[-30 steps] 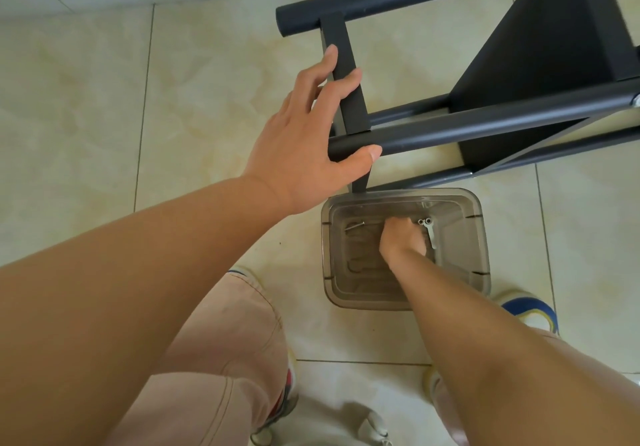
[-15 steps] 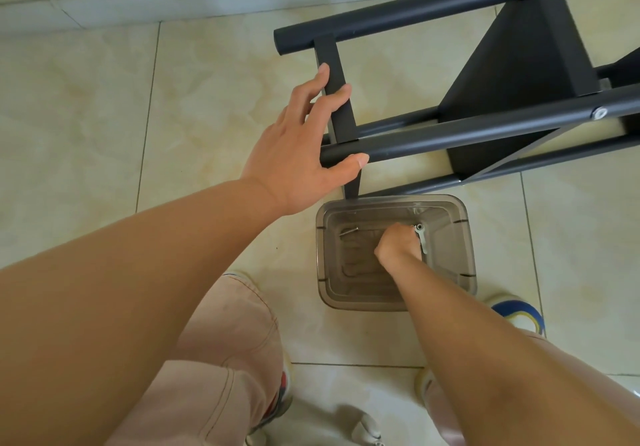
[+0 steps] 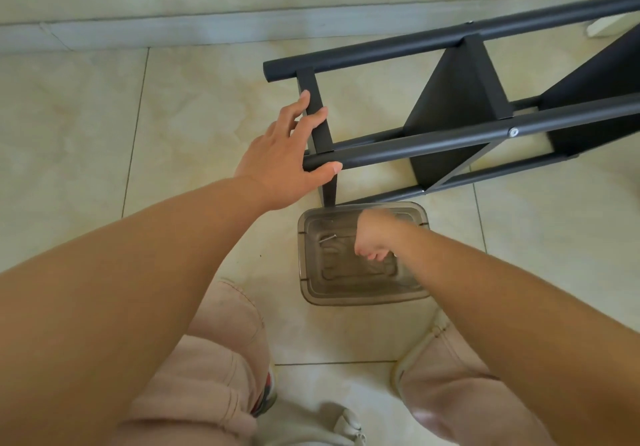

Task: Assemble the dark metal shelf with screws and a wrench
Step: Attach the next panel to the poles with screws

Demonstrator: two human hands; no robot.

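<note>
The dark metal shelf (image 3: 453,99) lies on its side on the tiled floor, with one silver screw head (image 3: 514,132) showing in its near tube. My left hand (image 3: 287,154) rests flat on the frame's left end. Its fingers are spread along the short crossbar and its thumb lies along the near tube. My right hand (image 3: 372,237) is blurred and curled into a fist over the clear plastic box (image 3: 311,293). What the fist holds is hidden. A small bent metal piece (image 3: 327,237) lies in the box's left part. No wrench shows.
The grey skirting of a wall (image 3: 173,29) runs along the far side. My knees in pale trousers (image 3: 214,359) and my shoes (image 3: 266,393) are just behind the box. Bare tiles (image 3: 86,133) stretch to the left of the shelf.
My right hand has risen from the bottom of the box and turned into a fist. The view has tilted, so shelf and box sit lower in the picture. My left hand stays on the frame.
</note>
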